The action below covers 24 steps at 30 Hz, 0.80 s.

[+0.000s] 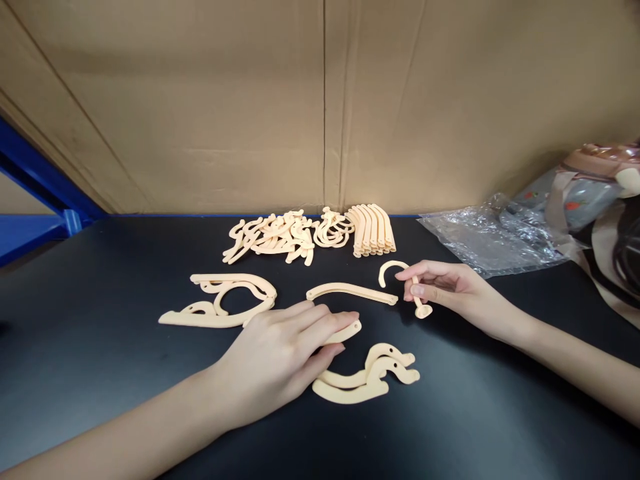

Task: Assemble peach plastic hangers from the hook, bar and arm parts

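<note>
Cream plastic hook (400, 280) is being pinched by the right hand (445, 288) above the black surface (100, 333); left hand (285, 353) is lying flat, fingers pressing a curved strip (350, 331). Spare pieces (310, 233) are lying behind.

Black table (100, 320) bears cream plastic pieces (280, 237) and a clear bag (493, 243).

Both forearms bare, no sleeves visible up to frame edge, either side of the black table (100, 280). Left hand (280, 357) and right hand (445, 287): slim, long fingers, no gloves, rings, watch or bands. Nails short, unpainted as far as can be seen; no marks or tape on wrists nearest the table's front edge.
</note>
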Each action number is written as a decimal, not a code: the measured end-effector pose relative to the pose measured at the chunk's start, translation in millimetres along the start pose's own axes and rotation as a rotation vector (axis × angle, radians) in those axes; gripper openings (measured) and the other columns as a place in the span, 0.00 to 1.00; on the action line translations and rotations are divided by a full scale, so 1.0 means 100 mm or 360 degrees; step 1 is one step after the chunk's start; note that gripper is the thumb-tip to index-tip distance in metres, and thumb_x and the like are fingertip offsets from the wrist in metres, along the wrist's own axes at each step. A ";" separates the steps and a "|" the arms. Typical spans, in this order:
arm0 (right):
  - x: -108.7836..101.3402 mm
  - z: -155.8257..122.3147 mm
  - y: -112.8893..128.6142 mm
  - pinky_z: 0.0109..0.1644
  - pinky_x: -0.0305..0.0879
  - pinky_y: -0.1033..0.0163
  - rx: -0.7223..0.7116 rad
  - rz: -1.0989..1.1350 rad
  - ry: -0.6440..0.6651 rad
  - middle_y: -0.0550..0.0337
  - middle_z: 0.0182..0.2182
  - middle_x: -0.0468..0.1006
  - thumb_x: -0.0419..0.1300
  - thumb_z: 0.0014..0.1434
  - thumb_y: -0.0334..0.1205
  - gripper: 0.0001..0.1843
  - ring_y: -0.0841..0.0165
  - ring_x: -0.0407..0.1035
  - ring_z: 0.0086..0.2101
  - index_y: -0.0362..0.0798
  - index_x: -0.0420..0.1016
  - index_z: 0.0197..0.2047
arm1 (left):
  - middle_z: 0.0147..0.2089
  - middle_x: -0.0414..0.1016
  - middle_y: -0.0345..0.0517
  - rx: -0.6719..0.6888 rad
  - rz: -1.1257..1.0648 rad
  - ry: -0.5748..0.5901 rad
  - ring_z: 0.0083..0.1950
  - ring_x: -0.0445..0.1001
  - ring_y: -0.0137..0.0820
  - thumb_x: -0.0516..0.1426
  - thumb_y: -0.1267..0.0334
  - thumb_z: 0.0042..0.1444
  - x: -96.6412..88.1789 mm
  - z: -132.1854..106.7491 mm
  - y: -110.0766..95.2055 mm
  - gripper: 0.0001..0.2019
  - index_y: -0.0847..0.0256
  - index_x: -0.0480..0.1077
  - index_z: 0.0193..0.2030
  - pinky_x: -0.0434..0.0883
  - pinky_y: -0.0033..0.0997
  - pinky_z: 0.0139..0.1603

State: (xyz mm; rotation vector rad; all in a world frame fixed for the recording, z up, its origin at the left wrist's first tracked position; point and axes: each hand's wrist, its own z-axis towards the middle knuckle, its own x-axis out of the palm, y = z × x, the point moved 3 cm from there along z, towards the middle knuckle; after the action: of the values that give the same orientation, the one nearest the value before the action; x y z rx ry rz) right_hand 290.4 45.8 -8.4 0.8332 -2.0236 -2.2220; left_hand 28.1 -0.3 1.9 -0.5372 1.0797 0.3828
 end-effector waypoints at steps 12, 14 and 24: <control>-0.02 0.05 -0.06 0.33 0.67 0.64 0.0094 0.0230 -0.0057 0.59 0.33 0.81 0.66 0.57 0.45 0.26 0.69 0.74 0.29 0.51 0.64 0.57 | 0.43 0.79 0.43 0.0022 0.0015 0.0005 0.39 0.75 0.31 0.51 0.67 0.66 0.01 -0.01 0.01 0.14 0.60 0.67 0.58 0.66 0.28 0.31; -0.02 0.05 -0.05 0.35 0.67 0.63 0.0096 0.0171 -0.0014 0.56 0.35 0.82 0.65 0.58 0.47 0.20 0.68 0.75 0.31 0.49 0.70 0.52 | 0.43 0.79 0.44 0.0017 -0.0007 0.0033 0.40 0.75 0.32 0.50 0.67 0.67 0.01 -0.01 0.01 0.15 0.60 0.66 0.58 0.66 0.28 0.32; -0.04 0.06 -0.05 0.39 0.73 0.58 0.0124 0.0171 0.0012 0.59 0.31 0.80 0.66 0.56 0.48 0.16 0.66 0.76 0.31 0.48 0.77 0.44 | 0.42 0.77 0.45 0.0093 -0.0044 0.0042 0.40 0.74 0.32 0.50 0.68 0.67 0.03 -0.02 0.00 0.17 0.61 0.64 0.61 0.68 0.29 0.33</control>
State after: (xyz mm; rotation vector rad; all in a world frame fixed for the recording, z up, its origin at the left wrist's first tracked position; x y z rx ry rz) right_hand 292.5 53.8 -11.5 0.7187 -2.1101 -2.0936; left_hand 28.0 -1.9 -1.5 -0.5063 1.1046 0.3197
